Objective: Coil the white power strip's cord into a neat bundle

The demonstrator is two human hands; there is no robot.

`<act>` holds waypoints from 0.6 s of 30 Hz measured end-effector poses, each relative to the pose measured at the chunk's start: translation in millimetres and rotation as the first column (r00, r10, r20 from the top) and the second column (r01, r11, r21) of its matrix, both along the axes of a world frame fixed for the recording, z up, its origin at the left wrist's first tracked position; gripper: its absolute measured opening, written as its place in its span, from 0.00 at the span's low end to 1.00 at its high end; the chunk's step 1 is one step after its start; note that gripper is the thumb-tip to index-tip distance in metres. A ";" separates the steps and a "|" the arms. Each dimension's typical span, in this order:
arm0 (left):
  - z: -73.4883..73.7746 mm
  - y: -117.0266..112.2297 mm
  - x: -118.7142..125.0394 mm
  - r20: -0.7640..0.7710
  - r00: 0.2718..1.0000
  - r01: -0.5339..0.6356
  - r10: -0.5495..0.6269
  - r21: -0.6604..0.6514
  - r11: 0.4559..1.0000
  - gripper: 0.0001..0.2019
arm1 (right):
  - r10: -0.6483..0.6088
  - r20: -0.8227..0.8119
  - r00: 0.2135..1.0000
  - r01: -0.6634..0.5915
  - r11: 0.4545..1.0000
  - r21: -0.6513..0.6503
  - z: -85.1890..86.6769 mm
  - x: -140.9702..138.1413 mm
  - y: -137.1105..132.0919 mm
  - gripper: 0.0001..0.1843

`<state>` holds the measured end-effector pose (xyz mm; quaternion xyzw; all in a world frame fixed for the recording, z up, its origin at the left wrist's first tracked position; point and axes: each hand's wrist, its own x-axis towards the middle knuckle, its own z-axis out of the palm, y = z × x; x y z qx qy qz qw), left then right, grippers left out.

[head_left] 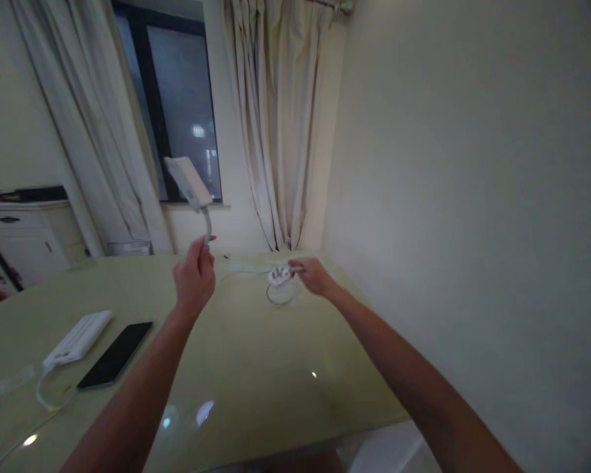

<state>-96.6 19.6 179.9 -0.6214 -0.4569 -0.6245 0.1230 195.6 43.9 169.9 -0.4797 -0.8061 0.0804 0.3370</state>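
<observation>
Holding white corded block (190, 182), glossy table (256, 368), 2 curtains (283, 105), dark window (182, 92)

Smooth plastic, by its look, on the boxy device (190, 182) above the left fingers (204, 257), and again on the power strip (278, 276) at the right fingers (292, 265)! Beneath both, a gleaming, glossy tabletop (251, 361); nearer than the left, a glassy-fronted smartphone (115, 355); beyond, matt cloth curtains (280, 125).

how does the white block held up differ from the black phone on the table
The block is white and thick; the phone is black and thin. The block is held up, tilted, by its stem in the left grip; the phone lies flat on the table. Both look rectangular.
</observation>
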 end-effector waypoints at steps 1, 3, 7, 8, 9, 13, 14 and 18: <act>-7.5 1.7 6.9 0.002 1.000 0.012 -0.012 -0.033 0.999 0.17 | 0.019 0.007 1.000 -0.018 0.999 -0.039 -32.1 -14.4 -3.3 0.14; -22.1 3.6 18.9 0.012 0.999 0.036 -0.035 -0.083 0.996 0.17 | 0.008 -0.081 0.997 -0.019 0.990 -0.142 -86.3 -41.0 -10.6 0.13; -58.3 1.9 38.7 0.017 0.994 0.107 -0.106 -0.166 0.980 0.18 | -0.183 -0.373 0.909 0.008 0.906 -0.424 -158.4 -72.3 -14.1 0.16; -70.2 0.8 43.5 0.019 0.992 0.123 -0.122 -0.188 0.974 0.19 | -0.223 -0.435 0.872 -0.002 0.888 -0.460 -170.2 -74.9 -12.6 0.15; -83.6 -0.5 48.7 0.014 0.990 0.141 -0.141 -0.210 0.967 0.19 | -0.243 -0.499 0.832 -0.025 0.881 -0.472 -179.7 -75.7 -10.7 0.14; -145.7 -3.9 72.1 -0.099 0.963 0.212 -0.250 -0.291 0.933 0.18 | -0.136 -0.729 0.671 -0.288 0.858 -0.425 -196.4 -66.5 -7.0 0.19; -160.5 -4.1 77.7 -0.127 0.950 0.236 -0.285 -0.305 0.923 0.17 | -0.096 -0.774 0.626 -0.369 0.838 -0.402 -196.1 -62.5 -7.8 0.22; -196.8 -0.5 88.5 -0.222 0.871 0.334 -0.437 -0.384 0.861 0.16 | -0.019 -0.897 0.443 -0.561 0.774 -0.293 -185.9 -47.9 -13.8 0.30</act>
